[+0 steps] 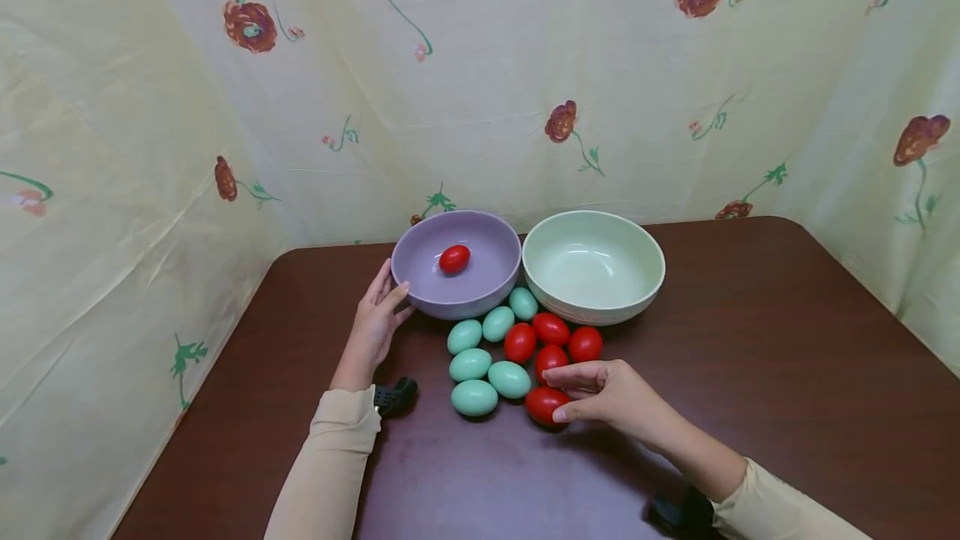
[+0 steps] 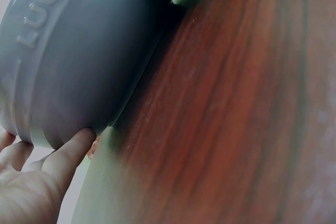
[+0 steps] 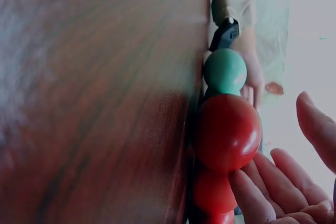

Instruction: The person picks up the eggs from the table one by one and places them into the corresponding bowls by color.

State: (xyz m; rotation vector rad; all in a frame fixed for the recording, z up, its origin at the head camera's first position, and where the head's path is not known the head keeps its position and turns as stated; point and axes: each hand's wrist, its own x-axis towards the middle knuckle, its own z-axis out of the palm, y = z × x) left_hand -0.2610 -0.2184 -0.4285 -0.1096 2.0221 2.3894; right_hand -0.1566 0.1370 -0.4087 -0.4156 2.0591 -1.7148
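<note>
placed: one red egg (image 1: pixel 454 259), inside the purple bowl (image 1: pixel 450 303) at the table's (image 1: pixel 750 315) far edge, pale green bowl (image 1: pixel 588 311) to its right. remaining: five red eggs (image 1: pixel 520 343) and six green eggs (image 1: pixel 470 364), clustered before the bowls; judged early stage. left hand (image 1: pixel 375 323): fingers spread, resting on the purple bowl's outer wall. right hand (image 1: pixel 611 394): fingers parted, unclosed, beside the nearest egg (image 1: pixel 543 407), a red one farthest from that edge; contact unclear.
</note>
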